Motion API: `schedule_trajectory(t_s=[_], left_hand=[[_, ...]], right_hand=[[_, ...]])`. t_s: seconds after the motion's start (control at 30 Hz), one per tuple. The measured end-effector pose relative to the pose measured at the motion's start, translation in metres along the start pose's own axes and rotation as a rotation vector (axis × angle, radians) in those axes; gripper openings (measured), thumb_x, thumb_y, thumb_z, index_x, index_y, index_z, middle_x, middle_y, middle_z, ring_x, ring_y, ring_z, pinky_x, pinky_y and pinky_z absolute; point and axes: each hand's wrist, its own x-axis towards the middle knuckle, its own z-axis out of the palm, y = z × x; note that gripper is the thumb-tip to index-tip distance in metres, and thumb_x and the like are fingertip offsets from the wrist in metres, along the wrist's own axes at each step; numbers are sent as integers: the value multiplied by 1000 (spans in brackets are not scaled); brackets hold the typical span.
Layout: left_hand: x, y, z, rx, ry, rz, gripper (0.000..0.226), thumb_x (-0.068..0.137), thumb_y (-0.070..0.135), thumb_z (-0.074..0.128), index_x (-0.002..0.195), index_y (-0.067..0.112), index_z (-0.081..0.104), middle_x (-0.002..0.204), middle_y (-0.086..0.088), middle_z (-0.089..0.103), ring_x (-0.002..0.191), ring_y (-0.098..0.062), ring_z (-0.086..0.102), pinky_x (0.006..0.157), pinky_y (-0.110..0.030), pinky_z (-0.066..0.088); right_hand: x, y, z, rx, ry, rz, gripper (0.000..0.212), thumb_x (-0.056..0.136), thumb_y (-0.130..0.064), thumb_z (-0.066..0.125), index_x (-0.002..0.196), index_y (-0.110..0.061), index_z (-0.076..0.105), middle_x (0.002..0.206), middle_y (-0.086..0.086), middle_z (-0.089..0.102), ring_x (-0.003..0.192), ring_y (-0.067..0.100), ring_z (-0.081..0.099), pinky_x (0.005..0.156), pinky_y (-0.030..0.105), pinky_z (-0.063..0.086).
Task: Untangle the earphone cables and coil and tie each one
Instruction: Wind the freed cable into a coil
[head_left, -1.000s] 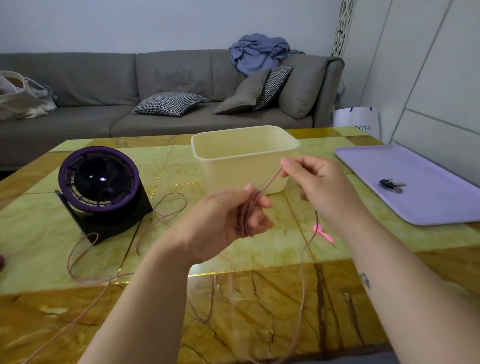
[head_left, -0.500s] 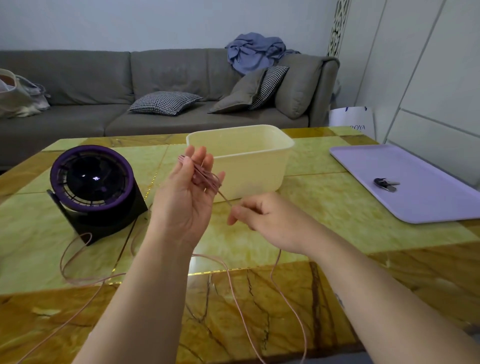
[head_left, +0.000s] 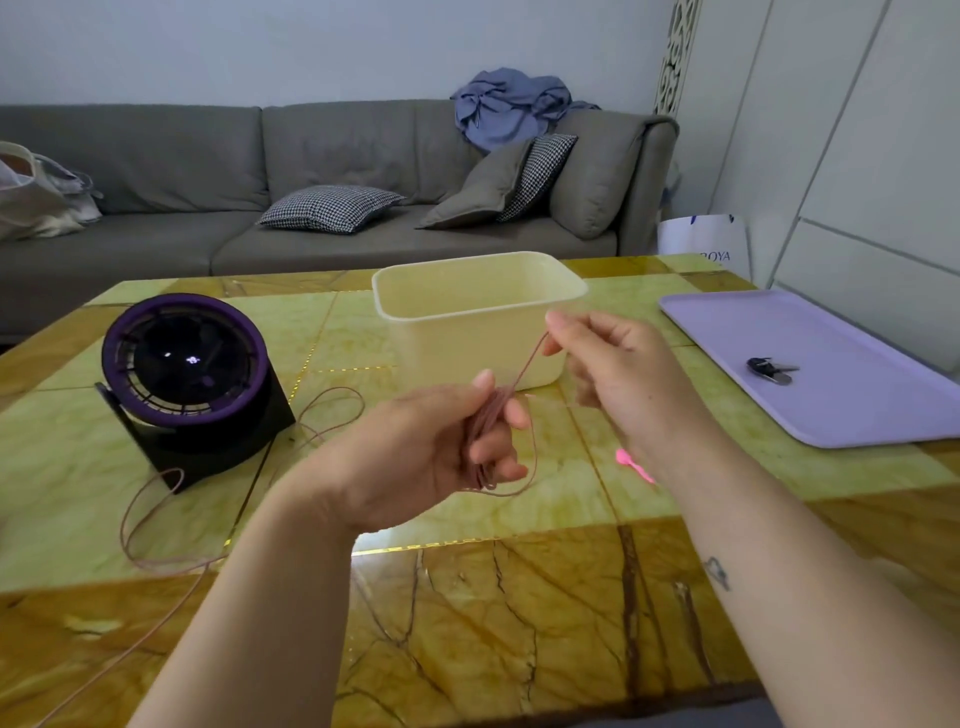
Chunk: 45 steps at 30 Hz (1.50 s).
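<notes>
Green-and-amber marble forms the table (head_left: 156, 467), which carries everything in play; a lilac tray (head_left: 857, 332) lies at its right edge, out of the way of the work; a cream plastic tub (head_left: 467, 338) stands open at the far middle, likely the place for finished coils, though its inside does not show from here; a purple-rimmed fan (head_left: 187, 364) sits tilted on its black stand to the left. The left hand (head_left: 415, 457) is raised over the table's centre, fingers curled and thumb pressed onto a bundle of loops of the pinkish-brown earphone cable (head_left: 485, 431), a grip I judge is meant to stop the wound turns springing apart; the right hand (head_left: 618, 374), up and to the right just before the tub, pinches a single strand between thumb and forefinger, its other fingers loosely bent, drawing it taut for the next turn. The bundle's long axis runs roughly up and down through the left fingers, leaning right at the top; the taut strand points from it up and right; a slack loop hangs below; more cable of the same colour trails left in loose curves past the fan and off the near edge. A small bright pink piece (head_left: 634, 465) lies by the right wrist, and I cannot tell what it is; keys (head_left: 769, 370) rest on the tray.
</notes>
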Motion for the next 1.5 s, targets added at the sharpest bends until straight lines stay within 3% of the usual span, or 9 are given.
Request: schedule_trajectory(t_s=[0.13,0.23,0.37,0.57,0.8,0.93,1.1,1.3,1.5], left_hand=[[-2,6,-2,-404,-319,118,28,100,23,40,107,3,58,67,2,51,73,-16,58,109,-54,28],[-3,15,1,-458,-62,240,33,100,15,37,120,-5,54,78,-5,58,83,-20,62,115,-47,16],[7,19,2,-673,307,480,29,95,17,39,107,7,63,76,7,66,72,-7,66,92,-43,49],[4,8,-15,344,841,425,25,102,16,34,101,27,57,81,11,67,76,-1,59,78,-25,44],[8,-10,-7,985,576,187,32,100,27,36,79,21,60,64,10,60,57,0,49,63,-23,38],[-2,6,3,281,193,48,37,98,29,39,74,13,63,55,3,49,58,-13,55,82,-40,47],[-9,20,1,-380,-336,153,30,100,21,36,107,1,58,75,-5,55,78,-21,58,106,-53,34],[8,18,7,-653,264,437,31,97,21,34,109,11,60,87,4,67,79,-10,66,92,-42,50],[11,10,-6,45,728,440,28,103,21,32,100,20,60,76,10,70,82,-9,62,76,-27,44]], right_hand=[[-3,19,19,25,-151,141,32,89,-35,59,64,-15,63,55,-1,42,48,9,38,52,24,32],[-7,19,38,41,-235,121,37,95,-18,53,60,-8,59,48,-9,47,45,1,41,49,14,33],[-14,16,43,-282,-271,-15,37,97,-32,48,64,-20,60,48,-8,34,42,5,31,48,24,25],[-22,-3,37,-684,-503,-134,19,94,-35,53,89,-22,66,56,-12,43,47,1,41,45,13,31],[-12,-13,13,-653,-244,-246,16,84,-35,67,73,-23,68,47,-12,43,47,1,45,47,15,31],[-7,-15,3,-313,-112,-233,14,82,-29,70,77,-16,70,62,-5,62,56,3,52,57,18,42],[-4,-2,12,179,-109,-40,23,72,-46,64,65,-24,66,51,-6,41,46,10,33,48,25,29],[-15,14,37,-328,-354,-83,26,97,-23,49,80,-19,67,40,-15,44,40,1,37,44,15,25],[-15,-2,27,-581,-509,-47,17,92,-35,58,90,-23,70,54,-13,47,45,-5,44,45,9,32]])
